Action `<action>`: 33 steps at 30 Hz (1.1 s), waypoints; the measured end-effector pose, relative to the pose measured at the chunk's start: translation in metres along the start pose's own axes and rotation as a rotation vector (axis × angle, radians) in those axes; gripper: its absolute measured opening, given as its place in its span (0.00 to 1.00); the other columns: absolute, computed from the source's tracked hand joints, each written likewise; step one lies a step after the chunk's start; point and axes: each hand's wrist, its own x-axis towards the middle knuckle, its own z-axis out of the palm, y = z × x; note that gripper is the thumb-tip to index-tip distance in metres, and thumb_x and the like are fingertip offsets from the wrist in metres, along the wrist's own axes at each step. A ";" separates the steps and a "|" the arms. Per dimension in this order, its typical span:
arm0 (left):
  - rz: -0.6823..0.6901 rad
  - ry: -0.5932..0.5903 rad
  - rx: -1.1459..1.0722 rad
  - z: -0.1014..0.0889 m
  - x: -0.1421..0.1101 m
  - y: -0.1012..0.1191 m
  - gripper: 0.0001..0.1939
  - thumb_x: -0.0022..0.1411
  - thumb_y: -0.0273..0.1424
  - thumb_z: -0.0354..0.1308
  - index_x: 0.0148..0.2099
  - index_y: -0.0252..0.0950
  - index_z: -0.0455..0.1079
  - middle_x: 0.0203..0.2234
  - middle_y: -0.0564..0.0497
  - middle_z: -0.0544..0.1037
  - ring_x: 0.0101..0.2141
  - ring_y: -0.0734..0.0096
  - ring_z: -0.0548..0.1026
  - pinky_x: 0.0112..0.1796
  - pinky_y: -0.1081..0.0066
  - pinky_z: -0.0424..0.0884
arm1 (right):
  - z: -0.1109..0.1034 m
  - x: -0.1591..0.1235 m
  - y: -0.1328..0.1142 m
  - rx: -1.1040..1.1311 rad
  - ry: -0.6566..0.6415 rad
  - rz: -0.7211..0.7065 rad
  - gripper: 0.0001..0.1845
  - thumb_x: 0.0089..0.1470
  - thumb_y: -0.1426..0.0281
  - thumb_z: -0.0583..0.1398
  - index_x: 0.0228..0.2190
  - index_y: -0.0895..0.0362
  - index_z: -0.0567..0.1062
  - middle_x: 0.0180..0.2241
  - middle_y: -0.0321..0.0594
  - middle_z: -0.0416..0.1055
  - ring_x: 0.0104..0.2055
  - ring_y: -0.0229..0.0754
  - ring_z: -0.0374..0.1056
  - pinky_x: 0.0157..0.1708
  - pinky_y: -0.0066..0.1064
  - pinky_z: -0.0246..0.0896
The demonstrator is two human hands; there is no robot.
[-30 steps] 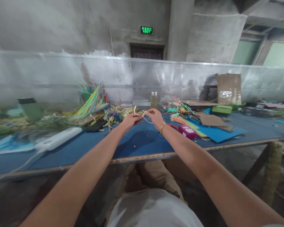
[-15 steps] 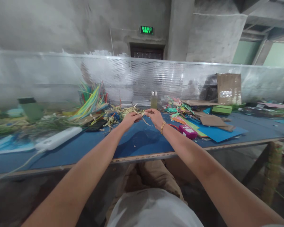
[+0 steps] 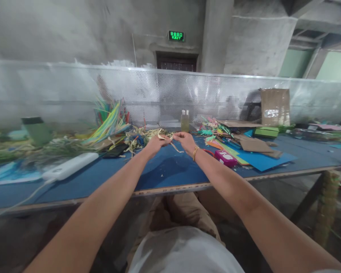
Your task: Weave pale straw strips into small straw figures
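Pale strip (image 3: pixel 178 149), one, thin: raised over the middle of the worktop (image 3: pixel 170 175), between the two hands. A curl stands above the left hand; a loose end hangs below the fingertips. Middle part covered by fingers; possibly two pieces rather than one.

Left hand (image 3: pixel 157 145): fingers closed, pinching the strip; fingertips partly hidden by it.

Right hand (image 3: pixel 185 140): thumb and fingertips pinched together on the strip; exact contact too small to make out. Bracelet (image 3: pixel 195 153) at wrist.

Pale tangled scraps (image 3: pixel 143 135): behind the left hand, which hides part of them.

Bottle (image 3: pixel 185 120): clear, upright, behind the right hand, base hidden.

Purple item (image 3: pixel 225 158): right of the right forearm, near a blue sheet (image 3: pixel 269 161); lettering unreadable.

Green container (image 3: pixel 36 132): far left, dark-topped, blurred; lower part obscured by greenery (image 3: pixel 64 148).
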 end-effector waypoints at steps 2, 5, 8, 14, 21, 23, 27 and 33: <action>-0.023 0.014 -0.030 -0.001 0.001 -0.003 0.13 0.43 0.38 0.68 0.28 0.34 0.73 0.21 0.51 0.74 0.23 0.74 0.67 0.28 0.71 0.63 | -0.001 0.000 -0.001 0.005 -0.010 0.019 0.10 0.41 0.66 0.66 0.29 0.58 0.78 0.29 0.39 0.76 0.33 0.37 0.68 0.39 0.31 0.61; -0.044 0.031 -0.043 -0.003 0.003 -0.005 0.13 0.43 0.38 0.67 0.28 0.34 0.73 0.20 0.52 0.72 0.22 0.74 0.65 0.26 0.71 0.61 | -0.001 0.000 -0.004 0.045 -0.024 0.076 0.12 0.43 0.62 0.64 0.29 0.57 0.78 0.30 0.40 0.76 0.33 0.38 0.68 0.37 0.31 0.61; -0.045 0.024 -0.023 -0.004 0.004 -0.004 0.12 0.44 0.38 0.66 0.27 0.34 0.72 0.19 0.52 0.71 0.22 0.74 0.64 0.26 0.71 0.59 | 0.000 -0.003 -0.005 0.053 -0.028 0.124 0.16 0.44 0.57 0.63 0.27 0.58 0.77 0.30 0.41 0.76 0.33 0.38 0.67 0.37 0.31 0.60; -0.054 -0.030 0.052 -0.002 0.000 -0.001 0.12 0.45 0.38 0.65 0.27 0.35 0.71 0.20 0.53 0.71 0.22 0.75 0.64 0.26 0.72 0.59 | 0.002 -0.005 -0.004 -0.028 -0.071 0.058 0.15 0.40 0.59 0.66 0.24 0.58 0.76 0.25 0.36 0.73 0.29 0.35 0.64 0.35 0.29 0.59; -0.070 -0.053 0.086 0.000 -0.001 0.000 0.13 0.45 0.40 0.64 0.29 0.35 0.71 0.22 0.51 0.73 0.24 0.74 0.66 0.26 0.72 0.61 | 0.000 -0.002 0.001 -0.122 -0.018 0.027 0.13 0.43 0.61 0.65 0.20 0.58 0.75 0.21 0.35 0.70 0.25 0.34 0.61 0.32 0.28 0.58; -0.077 -0.050 0.058 0.001 -0.001 0.000 0.13 0.45 0.39 0.65 0.29 0.35 0.71 0.22 0.51 0.74 0.24 0.74 0.66 0.27 0.72 0.61 | 0.000 -0.001 0.003 -0.163 -0.009 0.011 0.15 0.45 0.59 0.64 0.19 0.58 0.74 0.20 0.35 0.70 0.25 0.34 0.61 0.32 0.28 0.58; -0.090 -0.075 0.019 0.002 -0.002 0.002 0.13 0.45 0.39 0.66 0.28 0.35 0.71 0.22 0.52 0.73 0.23 0.76 0.65 0.26 0.73 0.60 | -0.001 -0.001 0.003 -0.243 0.018 -0.016 0.17 0.48 0.57 0.62 0.19 0.57 0.73 0.20 0.35 0.69 0.25 0.35 0.61 0.33 0.29 0.58; -0.133 -0.116 0.023 0.003 -0.004 0.003 0.15 0.46 0.42 0.66 0.28 0.34 0.70 0.22 0.51 0.72 0.22 0.77 0.64 0.25 0.73 0.59 | -0.003 -0.001 -0.001 -0.382 0.010 -0.113 0.17 0.49 0.58 0.61 0.18 0.57 0.72 0.19 0.34 0.68 0.24 0.34 0.59 0.30 0.28 0.55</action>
